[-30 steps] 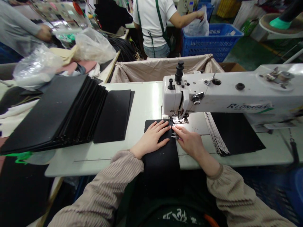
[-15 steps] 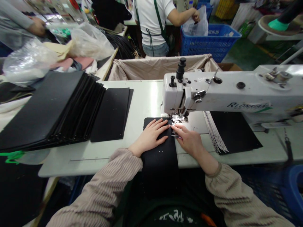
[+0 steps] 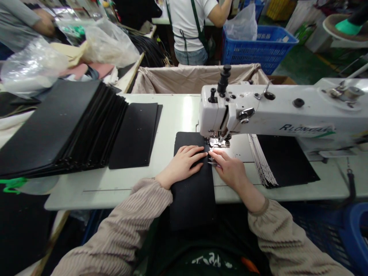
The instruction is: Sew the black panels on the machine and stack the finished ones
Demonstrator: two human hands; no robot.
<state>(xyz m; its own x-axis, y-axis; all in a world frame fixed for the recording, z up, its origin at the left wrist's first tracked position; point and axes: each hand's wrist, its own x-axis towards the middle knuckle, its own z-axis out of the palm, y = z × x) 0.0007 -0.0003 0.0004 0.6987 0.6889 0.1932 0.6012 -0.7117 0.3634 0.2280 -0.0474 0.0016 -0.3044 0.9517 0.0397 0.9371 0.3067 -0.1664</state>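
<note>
A black panel [image 3: 192,191] lies on the white table [image 3: 175,115], its far end under the presser foot [image 3: 218,142] of a white sewing machine [image 3: 273,111]. My left hand [image 3: 181,165] rests flat on the panel with fingers spread, just left of the foot. At the panel's right edge, directly in front of the foot, my right hand [image 3: 230,170] pinches a small metal tool [image 3: 212,162]. The panel's near end hangs over the table edge toward my lap.
A thick stack of black panels [image 3: 57,130] and a single flat one [image 3: 135,134] lie to the left. More panels [image 3: 284,157] sit under the machine arm. Behind are a cloth-lined bin [image 3: 195,78], a blue crate [image 3: 258,46], plastic bags [image 3: 109,42] and a person in a white shirt [image 3: 191,23].
The black panel has slid away from me under the presser foot, its far edge now past the foot. Both hands moved forward slightly with it. The person behind raised an arm.
</note>
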